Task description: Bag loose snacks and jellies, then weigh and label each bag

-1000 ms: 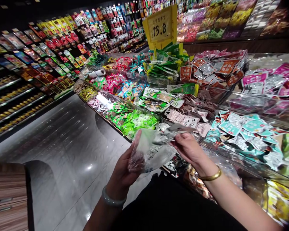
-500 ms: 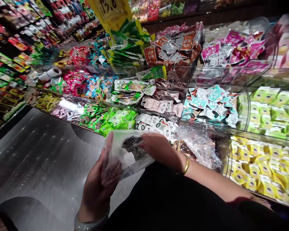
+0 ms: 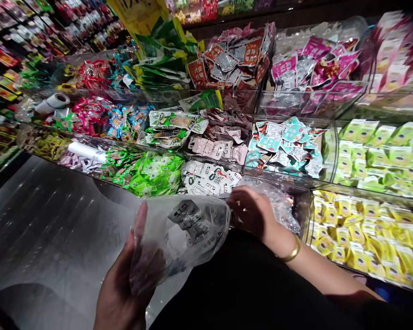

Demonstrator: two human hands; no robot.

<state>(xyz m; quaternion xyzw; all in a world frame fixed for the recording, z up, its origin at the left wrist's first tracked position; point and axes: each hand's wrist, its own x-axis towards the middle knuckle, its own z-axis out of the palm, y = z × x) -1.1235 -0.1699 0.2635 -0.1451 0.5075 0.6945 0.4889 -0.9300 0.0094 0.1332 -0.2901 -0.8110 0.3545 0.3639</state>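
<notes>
My left hand (image 3: 124, 288) is closed on the lower end of a clear plastic bag (image 3: 172, 238), thumb up along its side. A dark snack packet (image 3: 189, 219) lies inside the bag. At the bag's mouth, my right hand (image 3: 253, 213), with a gold bangle on its wrist, has its fingers curled against the plastic edge. Just beyond both hands is a bin of white snack packets (image 3: 209, 176), with crumpled clear plastic (image 3: 280, 206) to the right of my right hand.
Tiered clear bins hold bright green packets (image 3: 151, 172), teal packets (image 3: 285, 144), yellow packets (image 3: 361, 229), pink ones (image 3: 316, 62) and orange ones (image 3: 234, 57). Rolls of bags (image 3: 53, 101) lie at the left. Grey glossy floor (image 3: 55, 220) spreads left; shelves stand beyond.
The view has swung right and down along the bins. The dark packet has dropped into the bag, and my right hand has drawn back from inside it to its mouth.
</notes>
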